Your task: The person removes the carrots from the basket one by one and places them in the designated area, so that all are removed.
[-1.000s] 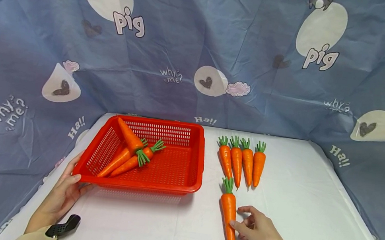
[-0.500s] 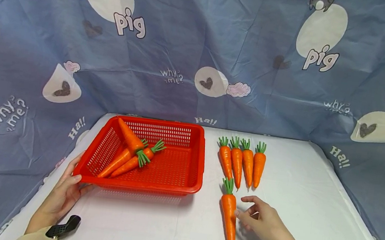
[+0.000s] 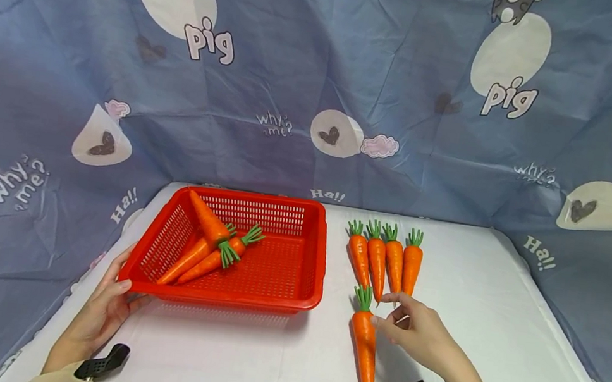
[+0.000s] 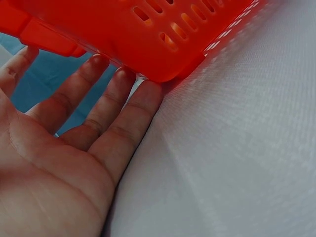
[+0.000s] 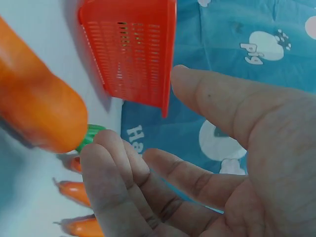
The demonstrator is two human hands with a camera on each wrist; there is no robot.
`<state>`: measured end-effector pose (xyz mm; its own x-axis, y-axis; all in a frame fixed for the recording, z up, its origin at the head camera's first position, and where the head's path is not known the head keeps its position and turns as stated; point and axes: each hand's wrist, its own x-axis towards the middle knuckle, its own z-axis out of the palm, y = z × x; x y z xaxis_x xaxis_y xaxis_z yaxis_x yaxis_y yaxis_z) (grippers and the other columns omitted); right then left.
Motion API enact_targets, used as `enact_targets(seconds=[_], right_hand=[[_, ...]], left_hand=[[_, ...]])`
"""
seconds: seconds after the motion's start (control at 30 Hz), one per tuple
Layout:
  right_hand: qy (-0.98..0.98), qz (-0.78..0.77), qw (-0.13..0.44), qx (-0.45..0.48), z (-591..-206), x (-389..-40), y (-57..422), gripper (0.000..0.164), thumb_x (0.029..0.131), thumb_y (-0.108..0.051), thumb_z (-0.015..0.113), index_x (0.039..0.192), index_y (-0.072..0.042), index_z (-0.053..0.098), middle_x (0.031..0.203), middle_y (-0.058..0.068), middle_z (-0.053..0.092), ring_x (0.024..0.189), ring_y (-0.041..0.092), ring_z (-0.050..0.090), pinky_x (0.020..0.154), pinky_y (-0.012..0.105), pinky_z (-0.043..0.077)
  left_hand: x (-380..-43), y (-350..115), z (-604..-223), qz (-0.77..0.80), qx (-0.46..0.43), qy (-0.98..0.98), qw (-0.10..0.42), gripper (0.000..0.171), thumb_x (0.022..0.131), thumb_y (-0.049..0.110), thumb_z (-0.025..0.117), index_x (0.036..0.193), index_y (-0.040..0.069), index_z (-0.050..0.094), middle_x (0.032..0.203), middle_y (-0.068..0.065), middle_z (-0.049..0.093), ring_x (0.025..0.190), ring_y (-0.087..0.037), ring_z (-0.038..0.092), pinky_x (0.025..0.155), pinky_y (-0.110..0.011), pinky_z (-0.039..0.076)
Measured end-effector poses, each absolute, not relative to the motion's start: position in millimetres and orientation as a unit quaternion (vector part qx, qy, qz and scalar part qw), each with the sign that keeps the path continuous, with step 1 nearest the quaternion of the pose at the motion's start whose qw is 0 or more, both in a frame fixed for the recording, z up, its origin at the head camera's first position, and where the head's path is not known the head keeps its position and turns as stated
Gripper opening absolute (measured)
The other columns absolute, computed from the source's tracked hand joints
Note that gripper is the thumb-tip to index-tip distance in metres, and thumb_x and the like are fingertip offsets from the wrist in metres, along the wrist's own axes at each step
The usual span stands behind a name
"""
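A red perforated basket [image 3: 224, 299] stands at left on the white-covered table, with several carrots [image 3: 210, 221] lying in its left half. My left hand [image 3: 102, 312] is at the basket's near left corner. Its thumb touches the rim, and in the left wrist view the fairly straight fingers [image 4: 118, 133] touch the basket wall. One long orange carrot [image 3: 363, 351] with a green top lies right of the basket. Beside its upper end hovers my right hand [image 3: 420, 332], fingers loosely bent and holding nothing. Whether the thumb touches that carrot, I cannot tell.
Several carrots [image 3: 389, 262] lie in a row behind the single one, green tops pointing away. My right fingers overlap the tips of the rightmost ones in the head view. A blue printed cloth [image 3: 274, 72] rises behind and at both sides of the table.
My right hand has moved away from me along the single carrot, from its middle to near its green top. The carrots, the basket and my left hand stay put.
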<state>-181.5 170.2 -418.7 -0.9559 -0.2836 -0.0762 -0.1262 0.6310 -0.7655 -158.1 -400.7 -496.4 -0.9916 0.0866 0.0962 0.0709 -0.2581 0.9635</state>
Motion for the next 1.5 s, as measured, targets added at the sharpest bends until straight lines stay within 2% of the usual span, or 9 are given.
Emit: enact_targets(seconds=[0.17,0.37,0.77,1.2,1.5], right_hand=[[0.898,-0.407,0.089,-0.142,-411.4,-187.9,163.4,0.05,0.096,-0.035,0.081,0.13,-0.002,0.065,0.086,0.001,0.067,0.074,0.013,0.066,0.065,0.025,0.052],[0.902,-0.387,0.079,-0.172,-399.2,-198.4,151.0,0.053,0.095,-0.036,0.082,0.131,-0.002,0.067,0.088,0.0,0.069,0.076,0.014,0.065,0.067,0.026,0.054],[0.907,-0.345,0.071,-0.23,-368.2,-227.5,107.7,0.047,0.095,-0.036,0.081,0.129,-0.006,0.068,0.088,0.0,0.071,0.074,0.012,0.063,0.067,0.027,0.055],[0.9,-0.329,0.102,-0.269,-347.6,-262.8,46.5,0.043,0.097,-0.032,0.08,0.129,-0.006,0.068,0.083,0.003,0.068,0.07,0.014,0.061,0.067,0.029,0.053],[0.904,-0.296,0.104,-0.29,-344.1,-284.0,13.7,0.046,0.098,-0.036,0.079,0.132,-0.007,0.069,0.09,0.004,0.073,0.078,0.015,0.065,0.073,0.028,0.054]], left_hand=[[-157.4,-400.6,-498.4,0.794,0.059,0.605,0.007,0.066,0.111,0.013,0.036,0.171,0.034,0.017,0.159,0.015,0.038,0.132,-0.002,0.061,0.1,-0.029,0.06],[-156.4,-400.7,-499.4,0.795,0.061,0.604,0.006,0.066,0.111,0.013,0.036,0.171,0.033,0.017,0.158,0.016,0.04,0.133,-0.002,0.06,0.101,-0.029,0.06],[-156.0,-401.1,-497.0,0.787,0.053,0.615,0.007,0.066,0.111,0.015,0.037,0.171,0.033,0.017,0.159,0.015,0.038,0.133,-0.001,0.059,0.101,-0.028,0.059],[-157.4,-400.5,-494.6,0.787,0.065,0.613,0.005,0.067,0.11,0.014,0.037,0.171,0.032,0.017,0.159,0.014,0.039,0.134,-0.002,0.059,0.102,-0.028,0.059],[-158.1,-400.7,-494.8,0.787,0.071,0.613,0.004,0.066,0.11,0.013,0.036,0.171,0.032,0.018,0.159,0.014,0.041,0.133,-0.004,0.06,0.103,-0.028,0.058]])
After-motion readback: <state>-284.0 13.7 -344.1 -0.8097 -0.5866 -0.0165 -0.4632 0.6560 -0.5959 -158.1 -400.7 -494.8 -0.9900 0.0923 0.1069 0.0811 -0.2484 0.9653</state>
